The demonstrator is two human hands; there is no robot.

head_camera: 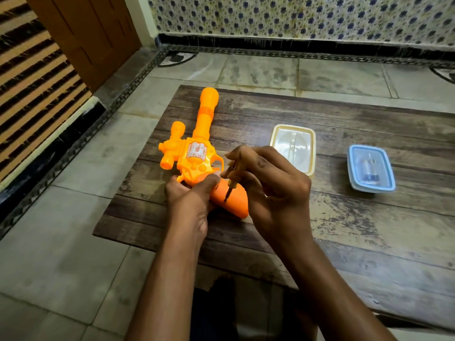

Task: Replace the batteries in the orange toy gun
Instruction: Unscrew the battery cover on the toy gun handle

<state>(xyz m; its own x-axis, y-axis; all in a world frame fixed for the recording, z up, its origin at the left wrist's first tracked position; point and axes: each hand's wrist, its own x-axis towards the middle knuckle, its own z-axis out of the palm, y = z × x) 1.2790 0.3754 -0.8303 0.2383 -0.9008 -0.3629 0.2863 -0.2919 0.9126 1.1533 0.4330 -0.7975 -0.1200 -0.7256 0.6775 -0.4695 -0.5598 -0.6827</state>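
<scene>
Orange toy gun (pixel 197 153) is lying on its side on the left part of a low wooden table (pixel 344 230), its long barrel pointing toward the far edge and its handle pointing near and right. A silver patterned plate is showing on the gun's body, and a small scope-like piece is sticking out on its left side.

The left hand (pixel 190 200) is gripping the gun where the body meets the handle, fingers curled over the top and pinning it to the table. The right hand (pixel 273 190) is pinching a small screwdriver (pixel 230 187) between thumb and fingertips, holding it nearly upright with its dark tip touching the upper face of the handle, apparently at a screw, though the spot is too small to make out.

Right of the gun, a cream-rimmed clear container (pixel 294 148) is sitting just beyond the right hand. Farther right, well apart from it, a blue-rimmed clear container (pixel 371 168) is holding some small dark and metallic items, blurred through the lid.

The table is standing on a pale tiled floor (pixel 73 217), with a patterned wall (pixel 295 16) at the far side and a wooden door (pixel 86 33) at the far left.
</scene>
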